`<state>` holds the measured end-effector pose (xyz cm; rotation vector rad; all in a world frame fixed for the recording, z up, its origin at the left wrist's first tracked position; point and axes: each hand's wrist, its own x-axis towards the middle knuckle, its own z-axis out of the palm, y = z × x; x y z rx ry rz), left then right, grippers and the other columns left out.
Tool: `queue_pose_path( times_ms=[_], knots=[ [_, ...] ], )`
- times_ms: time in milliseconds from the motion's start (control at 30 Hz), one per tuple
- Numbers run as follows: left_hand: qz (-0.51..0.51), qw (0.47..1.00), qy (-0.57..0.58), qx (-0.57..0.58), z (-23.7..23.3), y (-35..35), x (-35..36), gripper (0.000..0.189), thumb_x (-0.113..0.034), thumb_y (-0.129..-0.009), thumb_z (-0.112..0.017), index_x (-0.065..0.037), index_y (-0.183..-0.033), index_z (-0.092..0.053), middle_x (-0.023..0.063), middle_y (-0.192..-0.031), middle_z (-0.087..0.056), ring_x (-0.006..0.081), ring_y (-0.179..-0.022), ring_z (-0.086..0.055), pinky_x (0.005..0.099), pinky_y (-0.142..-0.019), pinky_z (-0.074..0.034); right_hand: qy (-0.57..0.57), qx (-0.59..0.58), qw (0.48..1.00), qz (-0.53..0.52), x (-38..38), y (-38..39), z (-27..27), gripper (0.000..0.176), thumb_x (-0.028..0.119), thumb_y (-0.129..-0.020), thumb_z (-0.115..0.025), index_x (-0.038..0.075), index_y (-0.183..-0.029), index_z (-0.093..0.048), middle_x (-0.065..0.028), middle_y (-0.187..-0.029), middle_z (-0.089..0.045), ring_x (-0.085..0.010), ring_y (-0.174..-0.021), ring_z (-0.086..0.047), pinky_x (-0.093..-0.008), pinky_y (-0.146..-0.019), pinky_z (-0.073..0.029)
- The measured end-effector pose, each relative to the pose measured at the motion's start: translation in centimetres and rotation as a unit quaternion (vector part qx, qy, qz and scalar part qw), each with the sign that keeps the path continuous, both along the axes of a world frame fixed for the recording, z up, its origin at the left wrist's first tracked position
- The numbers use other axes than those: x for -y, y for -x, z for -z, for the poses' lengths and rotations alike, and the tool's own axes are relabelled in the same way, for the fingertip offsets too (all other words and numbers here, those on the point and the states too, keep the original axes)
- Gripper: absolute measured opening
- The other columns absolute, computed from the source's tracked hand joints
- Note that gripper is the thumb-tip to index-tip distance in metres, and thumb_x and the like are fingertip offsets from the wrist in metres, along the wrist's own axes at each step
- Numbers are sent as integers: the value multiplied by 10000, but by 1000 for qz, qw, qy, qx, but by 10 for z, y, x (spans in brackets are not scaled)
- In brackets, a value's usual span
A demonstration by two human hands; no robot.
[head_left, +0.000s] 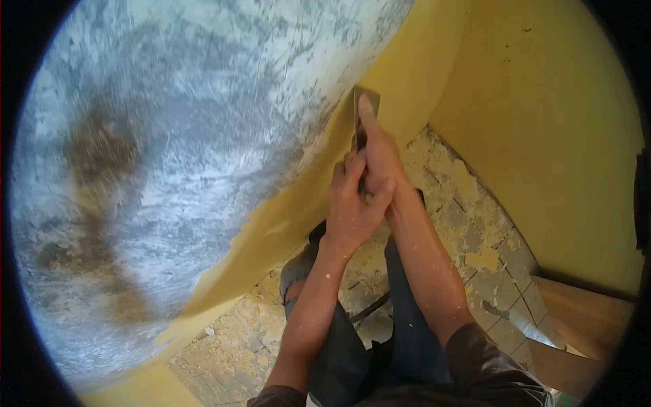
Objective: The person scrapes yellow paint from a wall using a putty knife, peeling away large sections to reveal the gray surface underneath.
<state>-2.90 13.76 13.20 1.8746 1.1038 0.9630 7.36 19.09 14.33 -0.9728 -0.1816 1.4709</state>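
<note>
A scraper (357, 112) with a flat metal blade meets the wall along the boundary between yellow paint (271, 210) and bare, grey-white plaster (196, 136). My right hand (383, 159) is closed round its handle, the thumb stretched forward along the blade. Close behind, my left hand (349, 203) wraps about the handle's rear end and the heel of my right hand, its thumb lying across the right wrist. Most of the handle is hidden by my fingers. Small pale flakes stick to both forearms.
Peeled paint flakes (481, 258) litter the tiled floor (505, 295) round my legs. A second yellow wall (549, 142) rises on the right, forming a corner. Brown boards (583, 315) lie at the lower right. A shadow (105, 149) falls on the scraped wall.
</note>
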Motion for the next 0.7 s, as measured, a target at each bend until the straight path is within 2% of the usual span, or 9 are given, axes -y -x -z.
queue_pose_path(
  times_ms=[100,300,400,467,600,667,700],
  knots=[
    [8,1000,-1,11,11,0,-1,500,-217,-873,-678,37,-1286,-554,217,-1148,-599,329,-1045,-579,393,-944,-450,30,23,999,30,-2,10,21,412,521,-947,-634,112,-897,-630,-12,-670,-574,-115,-452,-458,-270,-408,-353],
    [-25,999,13,-29,31,26,25,522,-300,-925,-661,20,-1317,-530,198,-1181,-589,299,-1086,-571,391,-964,-441,11,-22,1000,-2,19,39,37,443,542,-924,-657,107,-845,-620,-11,-654,-539,-125,-447,-448,-278,-415,-354],
    [-38,998,23,-36,29,45,42,520,-339,-949,-637,14,-1316,-531,187,-1177,-595,285,-1087,-574,389,-965,-441,30,9,999,-15,28,64,59,462,541,-913,-674,91,-819,-628,-16,-678,-561,-122,-491,-482,-286,-452,-387],
    [-45,998,26,-47,27,55,48,518,-353,-958,-624,14,-1313,-533,183,-1172,-600,281,-1083,-579,388,-965,-442,44,20,998,-50,32,77,69,638,527,-905,-689,-51,-1171,-643,-100,-1094,-649,-173,-942,-584,-322,-828,-484],
    [-51,996,46,-53,32,64,45,545,-377,-952,-623,18,-1315,-529,189,-1127,-622,291,-1070,-595,387,-953,-450,46,-30,997,-46,32,87,66,620,523,-906,-688,-46,-1149,-647,-96,-1079,-650,-170,-941,-580,-322,-840,-479],
    [-47,997,36,-41,35,61,33,553,-379,-945,-629,22,-1313,-529,197,-1111,-628,301,-1066,-600,387,-948,-453,-5,-12,999,46,22,85,64,600,524,-905,-689,-38,-1112,-652,-86,-1039,-640,-172,-901,-575,-320,-797,-484],
    [-34,998,12,-54,23,55,26,549,-357,-933,-643,24,-1313,-530,202,-1115,-628,315,-1063,-601,389,-947,-454,-2,-11,999,46,17,77,58,600,524,-905,-689,-38,-1112,-652,-86,-1039,-640,-172,-901,-575,-320,-797,-484]
  ],
)
